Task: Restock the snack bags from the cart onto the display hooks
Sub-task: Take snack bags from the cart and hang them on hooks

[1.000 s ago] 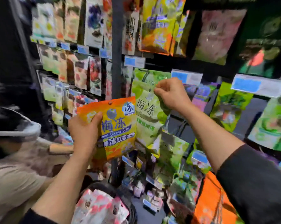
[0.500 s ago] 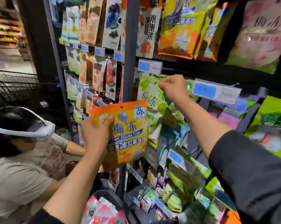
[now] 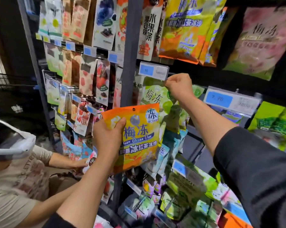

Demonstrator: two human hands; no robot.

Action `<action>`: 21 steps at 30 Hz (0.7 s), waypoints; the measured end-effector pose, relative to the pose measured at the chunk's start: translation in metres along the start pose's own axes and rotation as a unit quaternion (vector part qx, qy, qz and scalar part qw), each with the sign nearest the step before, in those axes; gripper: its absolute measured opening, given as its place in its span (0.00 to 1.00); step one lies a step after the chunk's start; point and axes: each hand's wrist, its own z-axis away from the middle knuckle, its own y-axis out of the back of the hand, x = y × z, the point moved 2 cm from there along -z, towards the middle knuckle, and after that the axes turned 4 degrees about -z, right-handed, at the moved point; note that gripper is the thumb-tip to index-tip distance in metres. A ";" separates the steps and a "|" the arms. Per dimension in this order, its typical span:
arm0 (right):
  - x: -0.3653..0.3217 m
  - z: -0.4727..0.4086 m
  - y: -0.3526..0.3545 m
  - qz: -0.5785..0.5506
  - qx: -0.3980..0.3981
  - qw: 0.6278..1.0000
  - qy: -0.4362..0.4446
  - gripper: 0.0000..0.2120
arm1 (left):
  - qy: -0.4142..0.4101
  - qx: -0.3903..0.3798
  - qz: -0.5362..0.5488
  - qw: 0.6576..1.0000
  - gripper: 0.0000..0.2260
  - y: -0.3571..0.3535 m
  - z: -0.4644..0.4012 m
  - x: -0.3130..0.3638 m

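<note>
My left hand (image 3: 108,137) grips an orange and yellow snack bag (image 3: 139,142) by its left edge, held upright in front of the display. My right hand (image 3: 180,87) is raised higher and pinches the top edge of a pale green snack bag (image 3: 153,96) that hangs just under a blue and white price tag (image 3: 153,70). The hook behind that tag is hidden by the bag and my fingers. Orange and yellow bags of the same kind (image 3: 186,28) hang in the row above.
A grey upright post (image 3: 132,46) splits the rack. Packed rows of hanging bags fill both sides. Another price tag (image 3: 231,101) juts out at right. A person in a beige shirt (image 3: 13,186) with a white headset crouches at lower left, a hand (image 3: 80,164) on low bags.
My right hand has lifted the green bag's top up to the price tag. The orange bag in my left hand has stayed at about the same place in front of the rack.
</note>
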 end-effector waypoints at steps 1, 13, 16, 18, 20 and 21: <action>0.002 -0.001 -0.001 0.008 -0.001 1.000 0.002 0.07 | 0.001 -0.007 0.001 1.000 0.13 -0.002 -0.001 -0.002; 0.014 -0.014 -0.008 0.040 -0.001 0.998 0.055 0.07 | 0.011 -0.048 0.012 0.999 0.10 -0.013 -0.009 -0.015; 0.014 -0.012 -0.006 -0.014 -0.028 0.997 0.071 0.07 | 0.019 -0.058 0.028 0.998 0.09 -0.016 -0.013 -0.013; 0.013 -0.011 -0.004 -0.030 -0.044 0.996 0.073 0.06 | 0.020 -0.061 0.036 0.997 0.08 -0.018 -0.016 -0.013; 0.011 -0.011 -0.004 -0.043 -0.057 0.994 0.080 0.05 | 0.017 -0.065 0.042 0.997 0.07 -0.020 -0.020 -0.015; 0.010 -0.010 -0.005 -0.046 -0.064 0.993 0.086 0.06 | 0.018 -0.067 0.042 0.997 0.07 -0.021 -0.021 -0.016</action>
